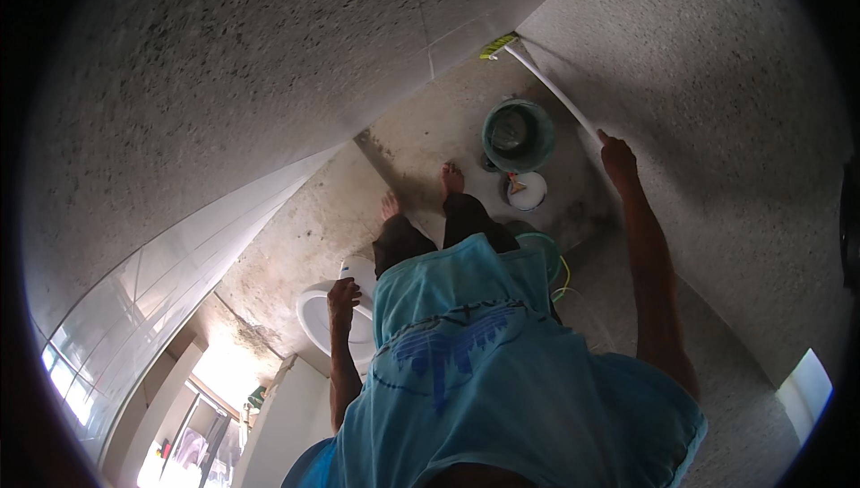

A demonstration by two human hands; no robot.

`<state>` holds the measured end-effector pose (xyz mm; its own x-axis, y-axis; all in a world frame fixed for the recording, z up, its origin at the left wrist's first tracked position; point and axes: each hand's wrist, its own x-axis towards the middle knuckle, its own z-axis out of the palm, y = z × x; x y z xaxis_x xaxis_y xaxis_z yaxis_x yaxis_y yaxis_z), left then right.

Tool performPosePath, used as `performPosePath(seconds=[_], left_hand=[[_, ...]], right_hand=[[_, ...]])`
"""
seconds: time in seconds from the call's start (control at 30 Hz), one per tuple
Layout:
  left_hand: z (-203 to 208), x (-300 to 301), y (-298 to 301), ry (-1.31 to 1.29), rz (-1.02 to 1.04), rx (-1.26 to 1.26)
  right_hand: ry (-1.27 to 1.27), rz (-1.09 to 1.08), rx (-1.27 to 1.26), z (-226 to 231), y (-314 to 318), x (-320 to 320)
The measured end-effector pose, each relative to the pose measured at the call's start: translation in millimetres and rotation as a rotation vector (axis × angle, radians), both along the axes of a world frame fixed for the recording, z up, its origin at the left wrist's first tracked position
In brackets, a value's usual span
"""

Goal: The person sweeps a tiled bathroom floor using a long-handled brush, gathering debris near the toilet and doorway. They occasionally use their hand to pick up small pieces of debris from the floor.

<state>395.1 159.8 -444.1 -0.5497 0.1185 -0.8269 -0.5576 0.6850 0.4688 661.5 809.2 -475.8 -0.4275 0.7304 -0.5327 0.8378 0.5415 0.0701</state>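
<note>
My right hand (618,161), arm stretched forward, is closed round the end of the white handle of a broom (557,91). Its yellow-green bristle head (497,46) rests in the far corner, where the floor meets the two walls. My left hand (343,298) hangs over a white toilet bowl (315,318) at my left side, fingers curled in, with nothing seen in them. Between the broom and my bare feet stands a green-grey bucket (520,135). Right behind it is a small white tub (527,192) with a paintbrush (514,185) in it.
A green basin (540,250) with a yellow hose-like loop (563,276) is partly hidden by my clothing. Speckled walls close in on the left (224,85) and right (717,129). White tiles (143,300) line the lower left, near a bright doorway (193,434). The concrete floor (296,237) is stained.
</note>
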Motion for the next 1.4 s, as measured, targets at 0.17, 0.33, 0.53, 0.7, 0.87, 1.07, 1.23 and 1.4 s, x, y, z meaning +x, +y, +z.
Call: performPosePath(seconds=[0.17,0.33,0.53,0.7,0.87,1.07,1.23,1.4], left_hand=[[3,-7,1,-0.002,-0.019,-0.016],[2,5,-8,-0.023,-0.005,-0.023],[-9,10,1,-0.044,-0.040,-0.012],[-9,5,15,0.024,-0.039,0.023],[-15,9,15,0.015,-0.055,0.005],[-2,18,-1,0.031,0.021,-0.026],[-5,43,-30,-0.023,0.134,-0.007],[-21,52,-42,-0.014,0.108,0.041]], right_hand=[[0.187,-0.151,-0.108,-25,-14,22],[0.218,-0.617,-0.511,67,-15,-23],[0.132,-0.424,-0.511,51,-41,-55],[0.153,-0.115,-0.625,50,-80,-84],[0.228,0.081,-0.753,60,-121,-107],[0.470,0.418,-0.598,27,-156,-90],[0.169,0.363,-0.451,92,-129,-85],[0.034,0.630,-0.147,112,-131,-106]])
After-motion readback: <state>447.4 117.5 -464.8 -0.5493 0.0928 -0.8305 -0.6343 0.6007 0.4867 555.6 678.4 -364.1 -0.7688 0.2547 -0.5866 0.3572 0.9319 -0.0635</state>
